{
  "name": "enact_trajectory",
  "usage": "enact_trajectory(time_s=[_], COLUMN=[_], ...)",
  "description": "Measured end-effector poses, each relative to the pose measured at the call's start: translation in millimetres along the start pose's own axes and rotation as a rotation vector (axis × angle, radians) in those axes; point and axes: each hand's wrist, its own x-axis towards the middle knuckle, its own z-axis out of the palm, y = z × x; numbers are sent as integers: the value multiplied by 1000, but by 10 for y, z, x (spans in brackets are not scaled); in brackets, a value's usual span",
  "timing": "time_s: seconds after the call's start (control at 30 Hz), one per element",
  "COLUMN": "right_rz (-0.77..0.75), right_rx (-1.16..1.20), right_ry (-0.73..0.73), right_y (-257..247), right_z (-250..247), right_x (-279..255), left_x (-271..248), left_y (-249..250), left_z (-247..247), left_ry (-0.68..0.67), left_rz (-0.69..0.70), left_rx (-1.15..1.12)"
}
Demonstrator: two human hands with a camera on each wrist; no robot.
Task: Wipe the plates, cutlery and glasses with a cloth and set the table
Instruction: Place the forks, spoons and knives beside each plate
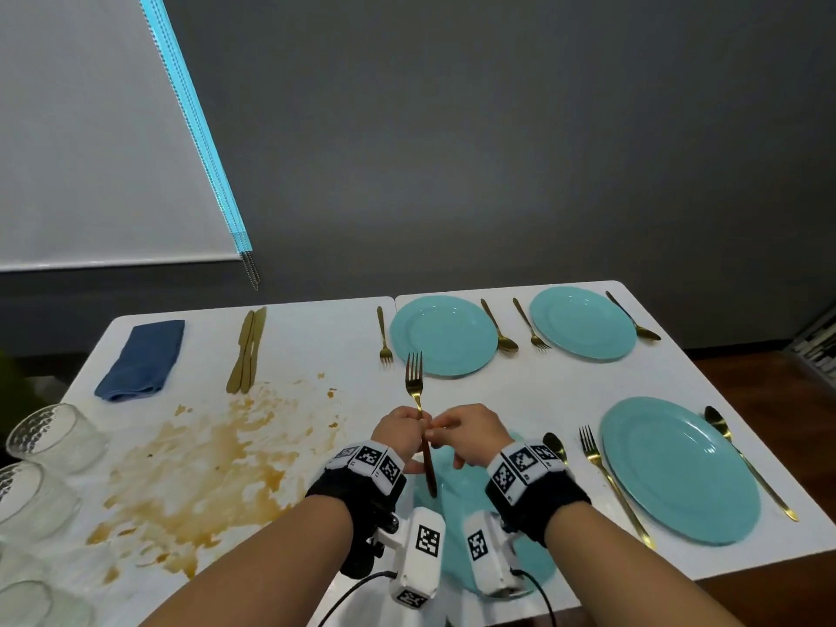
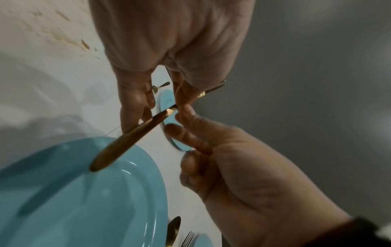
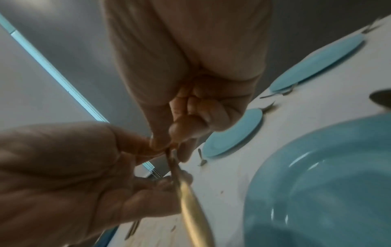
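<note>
A gold fork [image 1: 415,377] stands upright, tines up, above the near teal plate [image 1: 457,504] at the table's front. My left hand [image 1: 400,429] pinches its neck from the left. My right hand [image 1: 454,429] pinches the same spot from the right. In the left wrist view the fork handle [image 2: 127,138] slants down over the plate [image 2: 84,192], with left fingertips [image 2: 135,107] and the right hand [image 2: 232,158] meeting at the neck. The right wrist view shows the handle [image 3: 190,200] beside the plate [image 3: 317,183]. No cloth is in either hand.
A folded blue cloth [image 1: 140,359] and gold knives [image 1: 246,350] lie at the back left. A brown spill [image 1: 203,454] covers the left middle. Glasses [image 1: 54,436] stand at the left edge. Three teal plates [image 1: 443,334] [image 1: 583,321] [image 1: 678,468] have forks and spoons beside them.
</note>
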Motion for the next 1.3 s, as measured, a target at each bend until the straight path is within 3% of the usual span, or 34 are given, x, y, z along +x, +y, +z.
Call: enact_trajectory(time_s=[0.13, 0.5, 0.63, 0.8, 1.03, 1.3], right_rz=[39, 121, 186, 320, 364, 363], right_rx=[29, 77, -39, -242, -407, -539], right_ry=[1, -14, 38, 126, 139, 262], right_y=[-72, -66, 70, 245, 371, 345], right_z=[290, 992, 1140, 1278, 1468, 1509], right_x=[-40, -180, -207, -191, -139, -140], left_x=[-80, -235, -245, -211, -183, -182], left_y=[-107, -427, -489, -512, -521, -496], left_z=[-264, -807, -915, -1103, -1302, -1337], left_ry=[-51, -128, -81, -25, -3, 9], left_rz=[-47, -114, -68, 15, 3, 38], left_rx=[-51, 66, 333, 483, 506, 544])
